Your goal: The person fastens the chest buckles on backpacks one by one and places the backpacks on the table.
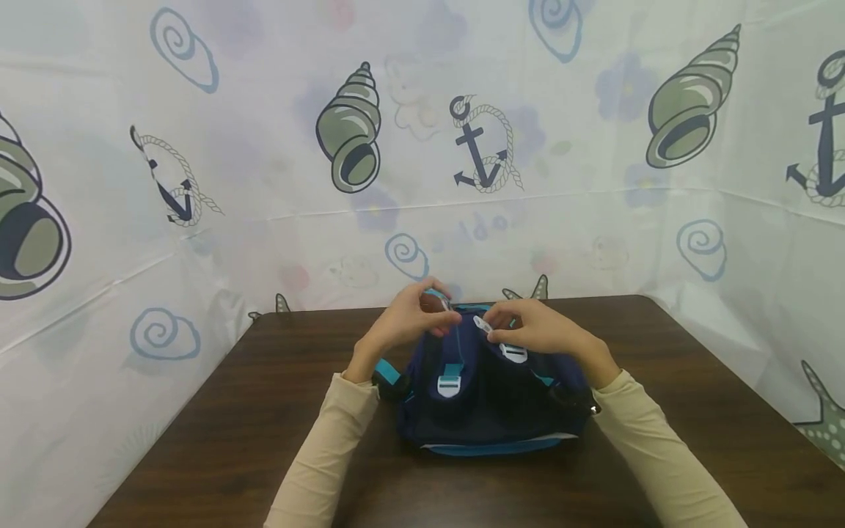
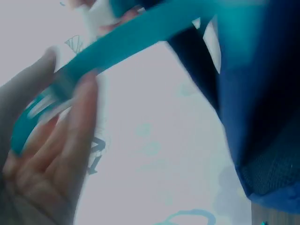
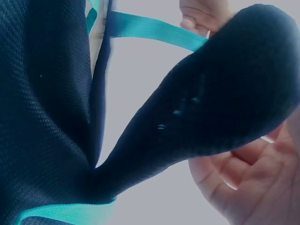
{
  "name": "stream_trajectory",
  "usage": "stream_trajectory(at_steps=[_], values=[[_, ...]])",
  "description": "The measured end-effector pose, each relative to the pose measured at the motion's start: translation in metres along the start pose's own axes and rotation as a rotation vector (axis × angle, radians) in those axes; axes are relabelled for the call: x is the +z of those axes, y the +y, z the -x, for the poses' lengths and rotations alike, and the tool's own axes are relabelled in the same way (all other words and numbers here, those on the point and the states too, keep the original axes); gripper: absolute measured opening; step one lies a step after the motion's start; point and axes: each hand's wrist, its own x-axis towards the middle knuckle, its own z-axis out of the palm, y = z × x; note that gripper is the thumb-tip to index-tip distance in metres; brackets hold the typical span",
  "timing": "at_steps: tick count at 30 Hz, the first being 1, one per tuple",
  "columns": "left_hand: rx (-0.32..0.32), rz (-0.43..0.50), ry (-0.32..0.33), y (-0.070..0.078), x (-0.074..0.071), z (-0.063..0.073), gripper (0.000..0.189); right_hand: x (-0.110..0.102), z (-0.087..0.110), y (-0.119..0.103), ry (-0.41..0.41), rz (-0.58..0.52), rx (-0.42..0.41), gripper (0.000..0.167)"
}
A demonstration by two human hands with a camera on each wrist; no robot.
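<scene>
A dark blue backpack (image 1: 491,400) with teal webbing lies on the table, its shoulder straps facing up. At its top, my left hand (image 1: 417,314) pinches a teal strap (image 2: 117,47) with a white buckle piece (image 1: 438,295) on it. My right hand (image 1: 541,326) holds another white buckle piece (image 1: 483,323) between thumb and fingers, a short gap from the left one. In the right wrist view, a padded shoulder strap (image 3: 220,93) hides part of the right hand (image 3: 258,173). The left wrist view is blurred around the fingers.
The brown table (image 1: 290,411) extends on both sides of the backpack. White strap adjusters (image 1: 449,386) sit on the shoulder straps. Behind the table hangs a white curtain (image 1: 422,213) printed with shells and anchors.
</scene>
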Motion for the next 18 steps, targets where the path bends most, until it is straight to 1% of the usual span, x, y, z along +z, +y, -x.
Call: stream_trajectory(at_steps=[1, 3, 5, 7, 8, 9, 12, 14, 16, 18], values=[[0.014, 0.023, 0.067, 0.0034, 0.0002, 0.0004, 0.042, -0.0009, 0.0001, 0.0001, 0.021, -0.005, 0.006, 0.028], [0.055, 0.072, 0.211, 0.0044, 0.0006, -0.0018, 0.048, -0.0027, 0.0, 0.0009, 0.056, -0.008, 0.019, 0.03], [0.091, 0.135, 0.336, 0.005, 0.0005, -0.003, 0.052, -0.0034, -0.0005, 0.002, 0.08, -0.03, 0.023, 0.032], [0.106, 0.194, 0.441, 0.0062, 0.0005, -0.0037, 0.052, -0.004, -0.0009, 0.0032, 0.097, -0.062, 0.014, 0.032], [0.117, 0.227, 0.487, 0.0041, 0.0004, -0.0054, 0.052, -0.0043, -0.0011, 0.0042, 0.106, -0.078, 0.007, 0.033], [0.122, 0.268, 0.524, 0.0054, 0.0002, -0.0053, 0.051, -0.0045, -0.0013, 0.0051, 0.115, -0.097, -0.002, 0.033], [0.126, 0.394, 0.598, 0.0097, -0.0004, -0.005, 0.048, -0.0051, -0.0011, 0.0062, 0.138, -0.126, -0.029, 0.029], [0.127, 0.428, 0.612, 0.0113, -0.0007, -0.0049, 0.047, -0.0057, -0.0008, 0.0061, 0.153, -0.135, -0.031, 0.025], [0.116, 0.4, 0.586, 0.0113, -0.0007, -0.005, 0.047, -0.0064, -0.0004, 0.0058, 0.162, -0.13, -0.023, 0.022], [0.095, 0.342, 0.523, 0.0105, 0.0003, -0.0046, 0.045, -0.0068, 0.0, 0.0049, 0.171, -0.131, 0.0, 0.02]])
